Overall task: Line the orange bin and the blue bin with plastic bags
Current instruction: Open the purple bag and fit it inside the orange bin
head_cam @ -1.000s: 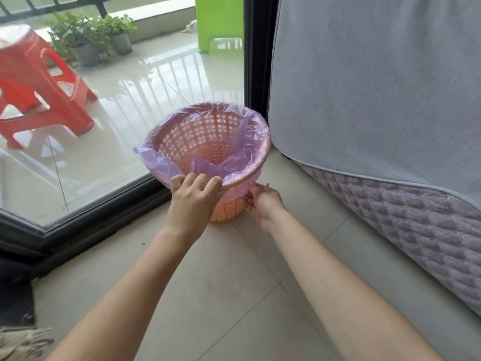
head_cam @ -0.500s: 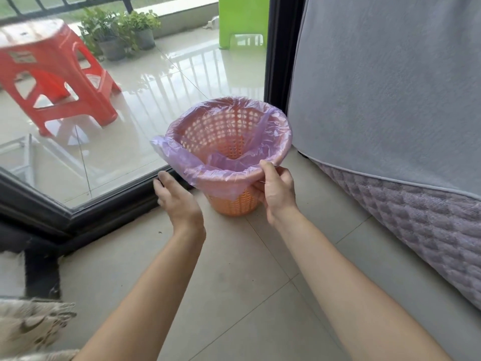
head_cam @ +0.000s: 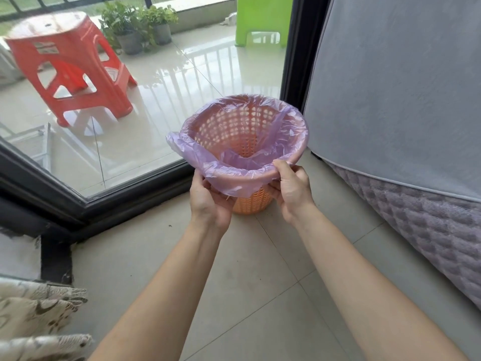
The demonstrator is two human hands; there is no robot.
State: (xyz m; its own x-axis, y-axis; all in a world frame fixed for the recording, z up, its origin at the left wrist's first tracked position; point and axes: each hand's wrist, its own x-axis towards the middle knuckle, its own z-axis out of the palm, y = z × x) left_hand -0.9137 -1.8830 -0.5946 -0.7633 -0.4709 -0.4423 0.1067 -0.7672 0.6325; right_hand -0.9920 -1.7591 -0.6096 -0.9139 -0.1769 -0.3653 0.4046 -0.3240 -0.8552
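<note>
The orange lattice bin (head_cam: 251, 201) stands on the tiled floor by the glass door, tilted toward me. A thin purple plastic bag (head_cam: 192, 152) is folded over its rim all round, with a loose flap sticking out at the left and slack film lying inside. My left hand (head_cam: 208, 199) cups the bag's hanging edge under the near rim. My right hand (head_cam: 292, 186) pinches the bag against the near right rim, thumb on top. No blue bin is in view.
A mattress under a grey cover (head_cam: 406, 105) leans close on the right. The black door frame (head_cam: 294, 53) and glass panel stand behind the bin. Outside are a red stool (head_cam: 67, 66), a green stool (head_cam: 263, 19) and potted plants (head_cam: 135, 24). Patterned fabric (head_cam: 33, 313) lies at lower left.
My left hand moved from beside the bin to under the near rim and took the bag's edge. My right hand stayed at the near right rim. The view shifted left.
</note>
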